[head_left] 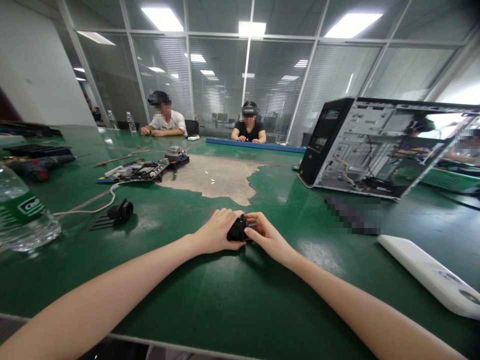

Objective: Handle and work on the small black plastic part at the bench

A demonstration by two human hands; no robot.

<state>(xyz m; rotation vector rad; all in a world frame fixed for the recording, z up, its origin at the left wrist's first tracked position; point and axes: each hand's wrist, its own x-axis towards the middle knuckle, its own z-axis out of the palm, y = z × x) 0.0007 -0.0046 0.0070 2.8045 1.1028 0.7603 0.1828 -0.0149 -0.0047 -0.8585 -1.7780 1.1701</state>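
Note:
Between my two hands, just above or on the green table, is a small black part (235,231), mostly covered by fingers, so its exact kind does not show. My left hand (215,232) wraps around its left side, with the thumb below and the fingers over the top. On its right side, my right hand (268,237) pinches it between thumb and fingertips. A black plastic piece with a round end and flat prongs (120,212) lies to the left of my hands.
A water bottle (24,215) stands at the left, near a power drill (41,165). A circuit board (135,171) and a CPU cooler (176,154) sit farther back. At the right are an open computer case (326,142) and a white device (427,272). Several people sit around the table.

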